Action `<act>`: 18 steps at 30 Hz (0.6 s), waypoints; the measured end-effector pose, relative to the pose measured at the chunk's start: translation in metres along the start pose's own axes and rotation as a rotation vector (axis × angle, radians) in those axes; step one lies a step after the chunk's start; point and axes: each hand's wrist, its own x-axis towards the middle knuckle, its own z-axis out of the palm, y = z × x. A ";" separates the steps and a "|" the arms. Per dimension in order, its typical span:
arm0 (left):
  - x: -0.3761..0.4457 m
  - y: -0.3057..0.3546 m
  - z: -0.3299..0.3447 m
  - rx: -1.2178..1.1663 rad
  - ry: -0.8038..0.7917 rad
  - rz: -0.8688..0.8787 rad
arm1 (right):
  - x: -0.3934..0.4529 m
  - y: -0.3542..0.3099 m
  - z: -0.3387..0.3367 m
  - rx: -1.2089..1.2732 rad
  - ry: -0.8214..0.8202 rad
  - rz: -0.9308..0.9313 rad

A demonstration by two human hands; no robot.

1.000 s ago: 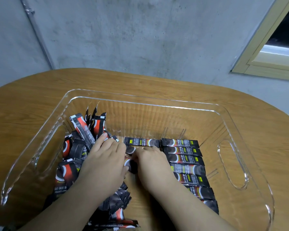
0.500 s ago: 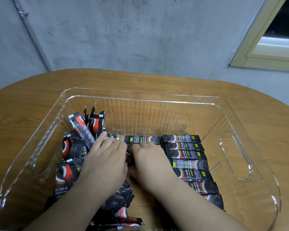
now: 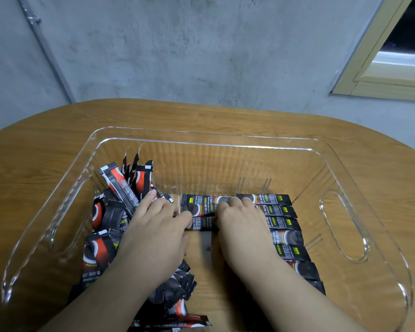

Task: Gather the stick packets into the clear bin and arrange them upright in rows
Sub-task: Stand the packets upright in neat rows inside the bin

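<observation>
**Second row going in beside the first**

I have both hands down inside the bin (image 3: 340,164), which sits on the table (image 3: 34,144). Down the right side runs the finished row (image 3: 285,238): packets laid flat, side by side, labels up, stacked from the far wall toward me. They lie that way, I judge, so each one keeps its neighbour square.

To the left of that row, at the far end, the new row (image 3: 201,208) begins with three packets, placed end to end against the first so the two columns share a line. My right hand (image 3: 243,226) rests over the join, fingers curled down on the packet ends; I read that as holding the seam tight. My left hand (image 3: 153,226) lies with fingers close together and flat, tips touching the left ends of the new packets, seemingly nudging them rightward. Whether either hand pinches a packet I cannot tell; the fingertips hide the contact.

The loose pile (image 3: 110,212) fills the bin's left side, some packets standing on end against the far-left corner, others tumbled toward the near wall. It sits there as stock, within the left hand's reach. Most of the sorting is not yet done.
</observation>
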 end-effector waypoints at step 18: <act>0.006 0.009 -0.017 0.118 -0.278 -0.022 | -0.042 0.002 -0.011 0.267 -0.273 -0.314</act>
